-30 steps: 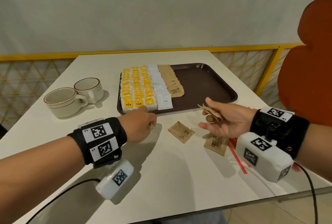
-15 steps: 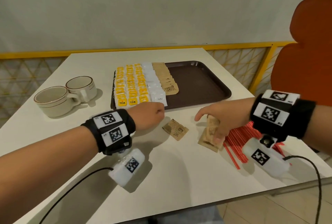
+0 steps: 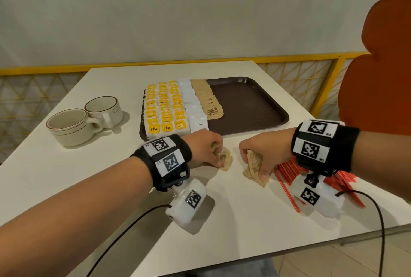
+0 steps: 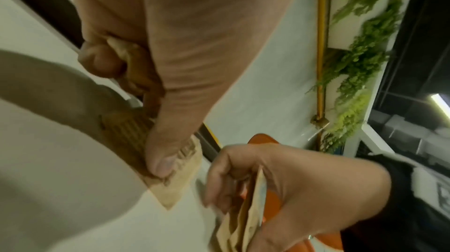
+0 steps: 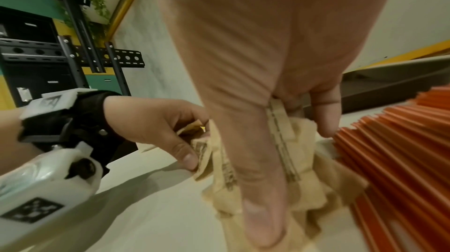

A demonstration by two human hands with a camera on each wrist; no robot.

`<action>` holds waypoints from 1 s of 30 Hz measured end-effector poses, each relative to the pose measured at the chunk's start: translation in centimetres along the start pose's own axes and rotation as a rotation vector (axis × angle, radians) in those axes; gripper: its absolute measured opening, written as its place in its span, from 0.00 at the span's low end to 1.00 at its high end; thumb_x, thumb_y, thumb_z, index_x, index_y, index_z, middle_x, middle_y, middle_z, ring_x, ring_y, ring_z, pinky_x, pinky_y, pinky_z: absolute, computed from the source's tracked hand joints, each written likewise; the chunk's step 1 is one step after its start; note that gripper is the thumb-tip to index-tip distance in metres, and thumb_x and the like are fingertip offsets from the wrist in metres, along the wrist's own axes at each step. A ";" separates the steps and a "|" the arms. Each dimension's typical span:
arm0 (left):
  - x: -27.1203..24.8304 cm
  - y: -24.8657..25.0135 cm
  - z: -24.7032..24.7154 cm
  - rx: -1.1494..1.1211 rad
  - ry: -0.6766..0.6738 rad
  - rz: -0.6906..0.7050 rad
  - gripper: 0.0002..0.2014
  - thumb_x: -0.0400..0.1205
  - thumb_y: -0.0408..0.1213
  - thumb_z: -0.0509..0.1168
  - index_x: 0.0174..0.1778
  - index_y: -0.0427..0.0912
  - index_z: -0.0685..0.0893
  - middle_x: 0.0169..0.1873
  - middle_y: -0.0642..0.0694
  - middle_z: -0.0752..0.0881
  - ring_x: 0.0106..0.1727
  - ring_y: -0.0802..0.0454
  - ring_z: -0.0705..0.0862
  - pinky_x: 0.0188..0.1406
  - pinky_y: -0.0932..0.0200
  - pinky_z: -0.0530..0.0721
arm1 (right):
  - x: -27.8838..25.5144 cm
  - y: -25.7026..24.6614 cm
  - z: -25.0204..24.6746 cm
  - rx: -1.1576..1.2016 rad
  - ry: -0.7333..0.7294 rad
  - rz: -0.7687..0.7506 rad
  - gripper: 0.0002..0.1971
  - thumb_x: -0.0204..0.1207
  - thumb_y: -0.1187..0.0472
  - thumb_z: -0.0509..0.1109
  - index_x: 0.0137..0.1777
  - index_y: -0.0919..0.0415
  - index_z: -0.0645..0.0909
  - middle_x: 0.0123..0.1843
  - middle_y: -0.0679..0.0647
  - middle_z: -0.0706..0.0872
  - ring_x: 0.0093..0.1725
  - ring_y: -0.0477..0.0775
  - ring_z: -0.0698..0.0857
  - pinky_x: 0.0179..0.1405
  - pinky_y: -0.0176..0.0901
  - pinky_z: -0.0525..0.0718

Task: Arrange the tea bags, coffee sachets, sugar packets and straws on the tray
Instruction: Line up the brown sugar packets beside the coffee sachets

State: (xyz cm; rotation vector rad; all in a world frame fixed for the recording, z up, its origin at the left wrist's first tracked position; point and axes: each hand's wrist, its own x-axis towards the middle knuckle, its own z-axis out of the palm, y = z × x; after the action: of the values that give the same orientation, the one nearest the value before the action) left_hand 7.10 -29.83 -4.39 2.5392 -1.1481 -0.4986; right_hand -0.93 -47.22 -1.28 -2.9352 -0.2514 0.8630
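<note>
Both hands are gathering loose brown sugar packets off the table (image 3: pixel 111 187), just below the tray (image 3: pixel 255 107) at centre frame. The left hand (image 3: pixel 204 147) pinches one packet (image 3: pixel 225 161) between thumb and fingers, one corner touching the tabletop. The right hand (image 3: pixel 264 154) grips a small bunch of packets (image 3: pixel 253 165), thumb pressed along their face, fingers curled behind; how many it holds I cannot tell, as the wrist views are blurred.

On the tray, three columns of yellow tea bags (image 3: pixel 164 107) fill the left side, then a column of white coffee sachets (image 3: pixel 193 107), then a shingled column of brown sugar packets (image 3: pixel 206 101). The right half of the tray is bare. The red straws (image 3: pixel 287 179) lie on the table at lower right, just beside the right hand's bunch.

To do this step well, I would square the bunch up in the right hand first, take the left hand's single packet into it, and then lay each one overlapping the last in the brown column, print up and edges parallel to the sachets beside it. Keep the grip light: the paper creases easily and already looks crumpled.

Readable writing: "TEA" on the nearest yellow bags and "Coffee" on the nearest white sachet. The dark print on the sugar packets is too small to read.
</note>
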 end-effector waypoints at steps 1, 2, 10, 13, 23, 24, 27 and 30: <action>-0.3 -0.1 -0.1 -0.050 0.036 0.007 0.13 0.75 0.41 0.74 0.36 0.51 0.74 0.37 0.57 0.75 0.42 0.53 0.75 0.32 0.64 0.69 | 0.0 0.0 -0.1 -0.004 0.012 -0.014 0.22 0.68 0.57 0.80 0.60 0.55 0.77 0.43 0.40 0.78 0.42 0.42 0.77 0.34 0.31 0.75; -0.7 -0.3 -0.3 -0.128 0.070 0.001 0.12 0.75 0.40 0.74 0.36 0.51 0.75 0.37 0.57 0.75 0.42 0.54 0.75 0.32 0.65 0.69 | -0.1 0.0 -0.4 -0.013 0.037 -0.034 0.19 0.69 0.57 0.79 0.59 0.54 0.80 0.43 0.41 0.80 0.42 0.43 0.79 0.35 0.31 0.76; -4.6 -2.0 -2.5 -1.104 0.531 -0.126 0.13 0.75 0.33 0.74 0.51 0.50 0.82 0.35 0.52 0.85 0.34 0.52 0.78 0.26 0.59 0.70 | -1.9 -2.4 -3.8 1.345 0.345 -0.367 0.13 0.61 0.65 0.78 0.47 0.63 0.85 0.47 0.61 0.90 0.47 0.58 0.86 0.59 0.56 0.83; -4.5 -1.5 -2.3 -1.292 0.503 -0.074 0.09 0.80 0.29 0.68 0.52 0.47 0.82 0.25 0.55 0.81 0.25 0.57 0.73 0.23 0.62 0.68 | 0.3 -5.0 -2.9 1.391 0.415 -0.385 0.15 0.65 0.68 0.76 0.52 0.70 0.83 0.48 0.62 0.89 0.46 0.57 0.87 0.51 0.54 0.89; -4.0 -4.1 -1.2 -2.041 0.357 -0.026 0.25 0.72 0.34 0.55 0.67 0.42 0.80 0.62 0.40 0.83 0.58 0.45 0.83 0.52 0.48 0.82 | 4.6 -4.9 -1.1 1.883 0.591 -0.376 0.10 0.71 0.75 0.70 0.49 0.64 0.82 0.47 0.62 0.90 0.45 0.56 0.89 0.47 0.50 0.90; -3.9 -4.0 -1.2 -2.044 0.377 -0.026 0.26 0.73 0.35 0.55 0.69 0.41 0.79 0.68 0.39 0.79 0.67 0.43 0.79 0.61 0.46 0.77 | 4.5 -4.8 -1.0 1.933 0.544 -0.405 0.13 0.69 0.74 0.71 0.53 0.66 0.82 0.50 0.64 0.89 0.46 0.56 0.89 0.49 0.51 0.90; -3.8 -3.3 -1.1 -2.077 0.370 0.027 0.26 0.74 0.36 0.58 0.70 0.36 0.77 0.74 0.37 0.74 0.77 0.39 0.71 0.69 0.46 0.69 | 4.6 -4.6 -0.5 1.999 0.395 -0.479 0.28 0.61 0.69 0.77 0.64 0.72 0.78 0.59 0.69 0.86 0.54 0.63 0.88 0.55 0.56 0.88; -3.7 -2.8 -0.7 -2.058 0.320 0.101 0.25 0.75 0.38 0.61 0.69 0.38 0.79 0.68 0.35 0.80 0.64 0.39 0.82 0.52 0.48 0.84 | 4.6 -5.3 0.0 1.925 0.307 -0.499 0.26 0.66 0.72 0.76 0.66 0.76 0.76 0.60 0.73 0.84 0.56 0.67 0.86 0.57 0.61 0.86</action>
State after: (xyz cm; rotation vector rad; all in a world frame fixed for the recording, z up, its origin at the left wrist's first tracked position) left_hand 6.92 -25.11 -4.26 0.6657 -0.1459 -0.6333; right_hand 2.21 -41.23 -3.11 -1.0521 -0.0258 0.1802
